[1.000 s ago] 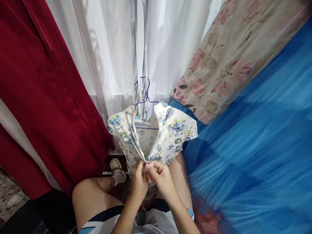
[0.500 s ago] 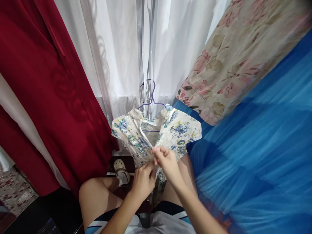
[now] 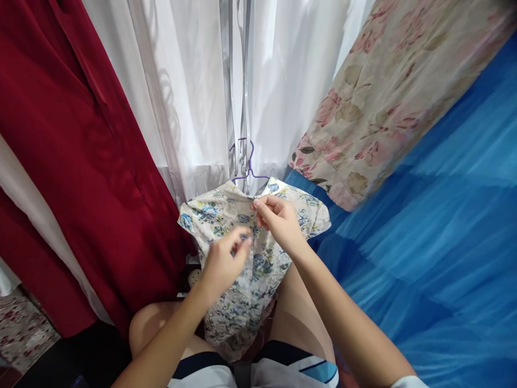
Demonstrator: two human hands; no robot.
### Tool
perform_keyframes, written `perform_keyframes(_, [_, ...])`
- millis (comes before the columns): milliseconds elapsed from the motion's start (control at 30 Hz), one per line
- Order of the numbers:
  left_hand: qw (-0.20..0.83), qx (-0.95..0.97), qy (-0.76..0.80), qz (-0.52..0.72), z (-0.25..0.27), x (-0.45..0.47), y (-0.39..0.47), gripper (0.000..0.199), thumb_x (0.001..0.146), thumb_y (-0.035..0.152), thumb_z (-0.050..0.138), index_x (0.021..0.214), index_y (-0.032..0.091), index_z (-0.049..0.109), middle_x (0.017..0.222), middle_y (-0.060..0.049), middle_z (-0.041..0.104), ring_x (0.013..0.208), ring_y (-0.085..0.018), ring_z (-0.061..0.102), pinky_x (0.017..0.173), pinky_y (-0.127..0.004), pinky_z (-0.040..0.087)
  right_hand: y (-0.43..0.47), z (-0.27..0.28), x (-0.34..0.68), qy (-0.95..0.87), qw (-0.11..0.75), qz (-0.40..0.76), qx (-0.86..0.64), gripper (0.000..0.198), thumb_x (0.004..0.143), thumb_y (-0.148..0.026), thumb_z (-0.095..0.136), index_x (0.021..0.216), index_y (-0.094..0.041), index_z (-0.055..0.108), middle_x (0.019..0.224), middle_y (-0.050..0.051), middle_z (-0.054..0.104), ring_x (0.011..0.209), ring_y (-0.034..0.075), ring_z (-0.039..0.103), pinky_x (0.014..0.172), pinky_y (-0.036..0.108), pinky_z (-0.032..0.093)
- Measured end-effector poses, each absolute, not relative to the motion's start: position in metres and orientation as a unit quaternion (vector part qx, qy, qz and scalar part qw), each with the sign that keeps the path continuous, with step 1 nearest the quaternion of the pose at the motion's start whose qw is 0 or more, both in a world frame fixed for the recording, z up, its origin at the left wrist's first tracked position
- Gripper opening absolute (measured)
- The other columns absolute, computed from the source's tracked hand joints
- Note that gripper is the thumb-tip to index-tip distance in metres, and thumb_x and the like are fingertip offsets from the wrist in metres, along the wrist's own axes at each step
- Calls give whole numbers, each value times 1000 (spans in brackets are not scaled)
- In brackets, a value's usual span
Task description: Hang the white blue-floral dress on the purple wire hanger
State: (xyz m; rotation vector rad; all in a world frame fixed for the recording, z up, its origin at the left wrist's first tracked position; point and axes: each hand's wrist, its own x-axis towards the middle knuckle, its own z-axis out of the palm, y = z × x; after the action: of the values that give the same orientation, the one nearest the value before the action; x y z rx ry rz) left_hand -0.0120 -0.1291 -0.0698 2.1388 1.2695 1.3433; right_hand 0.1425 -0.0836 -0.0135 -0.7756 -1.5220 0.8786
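A white garment with blue and green flowers [image 3: 230, 318] hangs on a purple hanger [image 3: 251, 171] between my knees. Its front opening is closed up to the neckline. There my right hand [image 3: 278, 218] is closed in a pinch on the zipper pull, which its fingers mostly hide. Lower and to the left, my left hand [image 3: 226, 258] is slightly blurred over the garment's front. Its thumb and curled fingers are apart, with nothing seen between them.
White curtains [image 3: 194, 97] with hanging ribbons [image 3: 238, 70] are behind the hanger. Red cloth [image 3: 113, 161] hangs at left, floral cloth [image 3: 343, 124] and blue tulle [image 3: 424, 231] at right. A beige clog [image 3: 194, 277] shows partly beside the garment.
My right hand has moved up to the neckline, and the garment's V-shaped opening has closed. My left hand has come off the lower front and moved up and left.
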Motion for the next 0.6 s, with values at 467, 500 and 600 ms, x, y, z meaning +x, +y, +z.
perform_keyframes(467, [-21, 676, 370, 637, 8, -50, -55, 17, 94, 31, 55, 91, 17, 66, 81, -2, 67, 73, -14, 63, 71, -23, 49, -66, -69, 151, -701, 512, 212, -448, 28, 86, -33, 56, 63, -20, 49, 50, -3, 46, 47, 12, 41, 48, 24, 27])
perform_keyframes(500, [-31, 657, 387, 647, 4, -66, -47, 19, 93, 33, 56, 91, 17, 65, 81, -2, 67, 75, -14, 64, 72, -23, 49, -69, -73, 153, -701, 509, 233, -442, 28, 86, -33, 55, 63, -20, 48, 50, -4, 45, 47, 11, 41, 48, 24, 27])
perform_keyframes(600, [-65, 613, 463, 636, -30, -111, -24, 22, 92, 36, 56, 92, 17, 66, 83, -2, 66, 78, -15, 62, 73, -23, 48, -85, -77, 157, -703, 503, 282, -416, 29, 88, -33, 53, 63, -20, 46, 52, -5, 43, 49, 10, 39, 50, 23, 28])
